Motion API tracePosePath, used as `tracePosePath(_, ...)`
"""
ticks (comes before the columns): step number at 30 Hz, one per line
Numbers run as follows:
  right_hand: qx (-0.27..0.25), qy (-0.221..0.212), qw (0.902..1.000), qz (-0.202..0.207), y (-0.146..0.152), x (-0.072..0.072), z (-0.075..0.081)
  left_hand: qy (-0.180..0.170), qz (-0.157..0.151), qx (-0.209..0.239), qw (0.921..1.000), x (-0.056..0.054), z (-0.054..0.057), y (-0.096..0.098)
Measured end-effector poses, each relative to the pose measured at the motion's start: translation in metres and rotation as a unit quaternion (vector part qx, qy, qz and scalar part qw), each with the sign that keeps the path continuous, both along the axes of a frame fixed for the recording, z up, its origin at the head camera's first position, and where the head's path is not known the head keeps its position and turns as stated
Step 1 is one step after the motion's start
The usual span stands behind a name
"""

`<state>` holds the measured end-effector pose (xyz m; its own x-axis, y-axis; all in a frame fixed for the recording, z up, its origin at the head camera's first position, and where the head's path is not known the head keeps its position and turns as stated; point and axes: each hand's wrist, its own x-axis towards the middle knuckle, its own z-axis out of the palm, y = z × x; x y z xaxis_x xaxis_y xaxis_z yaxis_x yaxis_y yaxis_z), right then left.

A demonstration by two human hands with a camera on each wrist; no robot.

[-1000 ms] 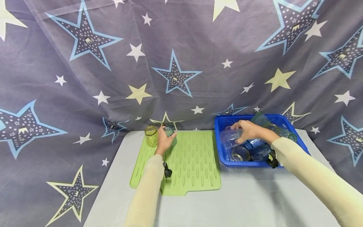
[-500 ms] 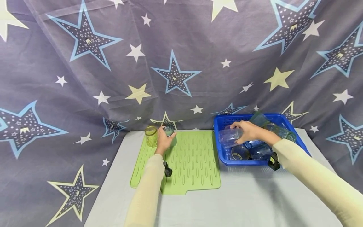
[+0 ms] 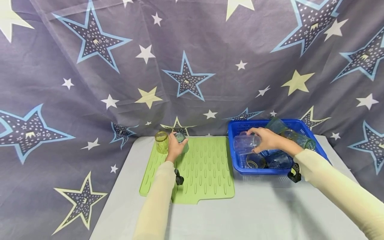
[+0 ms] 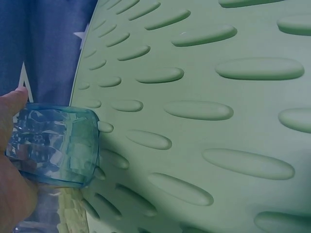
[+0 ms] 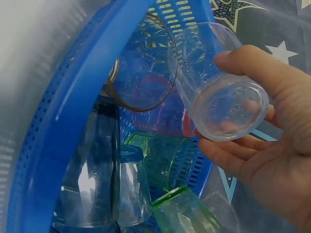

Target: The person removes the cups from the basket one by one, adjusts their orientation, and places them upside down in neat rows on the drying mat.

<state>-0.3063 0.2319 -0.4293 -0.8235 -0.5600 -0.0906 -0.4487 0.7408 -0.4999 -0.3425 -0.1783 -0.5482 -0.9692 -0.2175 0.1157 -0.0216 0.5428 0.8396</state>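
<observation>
At the green mat's back left, my left hand grips a blue-green glass tumbler, thumb and fingers around its side. Close to its left stands a yellow glass tumbler on the mat. My right hand holds a clear glass tumbler, tilted on its side, over the left part of the blue basket. In the right wrist view, the fingers curve around its thick base. Beneath it in the basket lie a gold-rimmed clear glass and a pink glass.
More glasses fill the basket: a dark blue glass, a green glass and a light blue glass. A long greenish glass lies across the right side. Starry cloth hangs right behind the table.
My right wrist has drawn back slightly toward me and to the right, and the clear tumbler lies more level over the basket. The left hand keeps its grip at the same spot.
</observation>
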Motion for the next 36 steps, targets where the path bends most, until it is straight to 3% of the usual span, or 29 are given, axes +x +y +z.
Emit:
tracePosePath(21,-0.029,0.058,0.9960,-0.062,0.002,0.005,0.005,-0.003,0.010,-0.002,0.9999,0.004,0.003,0.003)
tracePosePath(36,-0.055,0.079,0.9933,-0.064,-0.011,0.003,0.004,-0.009,0.008,-0.001,0.9999,0.003,0.000,0.002)
